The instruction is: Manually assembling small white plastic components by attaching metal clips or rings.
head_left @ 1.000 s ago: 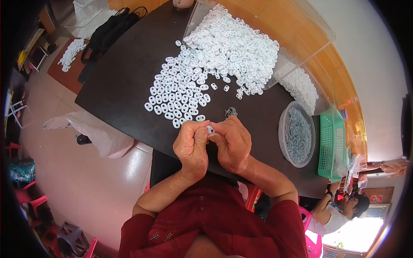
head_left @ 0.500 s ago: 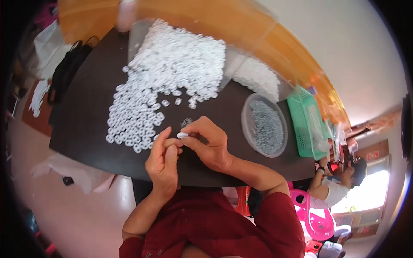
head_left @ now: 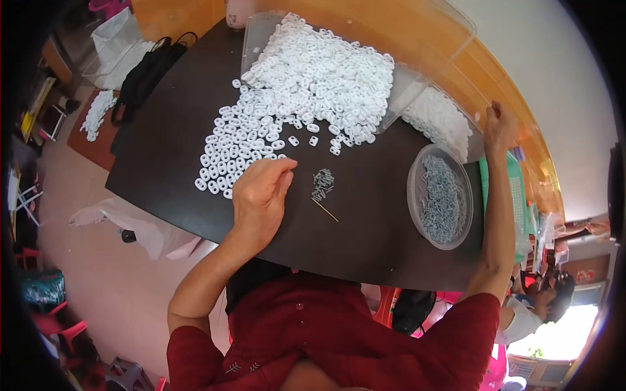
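Note:
My left hand (head_left: 259, 195) is closed, its curled fingers at the near edge of spread white oval plastic pieces with two holes each (head_left: 225, 156). What it holds, if anything, is hidden. My right hand (head_left: 501, 129) is raised at the far right, above the table's edge by the green basket (head_left: 515, 189). Its fingers are closed, and I cannot make out anything in them. Between my arms lie a small pile of grey screws (head_left: 322, 182) and a thin yellowish stick (head_left: 325, 210). A clear oval tub (head_left: 471, 202) full of small grey screws (head_left: 440, 202) stands near my right forearm.
White pieces are heaped (head_left: 326, 72) at a clear plastic bin (head_left: 251, 49) at the back. More white pieces (head_left: 440, 120) lie behind the tub. A black bag (head_left: 153, 72) is at the table's left side. A person (head_left: 538, 306) sits beyond the right edge.
My hands were together over the table, the right one pinching a white piece. Now they are apart: the right has swung far right. The thin stick now shows beside the small screw pile.

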Action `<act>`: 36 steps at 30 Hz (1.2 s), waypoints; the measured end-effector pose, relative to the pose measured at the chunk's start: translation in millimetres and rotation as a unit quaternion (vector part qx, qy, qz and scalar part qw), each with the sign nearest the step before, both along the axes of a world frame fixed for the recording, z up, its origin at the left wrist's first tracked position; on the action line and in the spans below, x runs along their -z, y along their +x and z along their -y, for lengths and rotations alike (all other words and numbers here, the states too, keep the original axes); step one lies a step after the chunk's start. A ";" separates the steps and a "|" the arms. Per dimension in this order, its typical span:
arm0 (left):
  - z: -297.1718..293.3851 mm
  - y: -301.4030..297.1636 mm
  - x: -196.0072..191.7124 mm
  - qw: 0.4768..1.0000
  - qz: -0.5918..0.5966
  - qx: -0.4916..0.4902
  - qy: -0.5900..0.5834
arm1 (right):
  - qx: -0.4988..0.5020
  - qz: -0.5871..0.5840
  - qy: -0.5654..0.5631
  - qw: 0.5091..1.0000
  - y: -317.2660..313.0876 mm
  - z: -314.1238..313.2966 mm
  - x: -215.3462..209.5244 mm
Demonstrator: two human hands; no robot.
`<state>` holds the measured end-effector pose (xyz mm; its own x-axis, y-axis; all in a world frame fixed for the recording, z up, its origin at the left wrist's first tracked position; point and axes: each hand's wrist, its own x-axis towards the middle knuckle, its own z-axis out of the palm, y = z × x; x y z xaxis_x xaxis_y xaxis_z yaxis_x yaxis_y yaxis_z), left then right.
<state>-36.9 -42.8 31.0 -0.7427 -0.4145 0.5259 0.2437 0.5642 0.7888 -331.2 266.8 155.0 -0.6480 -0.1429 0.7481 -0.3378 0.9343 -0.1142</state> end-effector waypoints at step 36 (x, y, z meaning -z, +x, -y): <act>16.4 -41.5 -28.2 0.990 0.000 0.126 -0.069 | -0.446 0.580 -0.304 0.610 172.1 165.7 90.7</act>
<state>-78.4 -59.1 59.2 -0.8134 -0.1413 0.5643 0.3897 0.5879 0.7089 -159.1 101.1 64.3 -0.6582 -0.7511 -0.0501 -0.0432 0.1042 -0.9936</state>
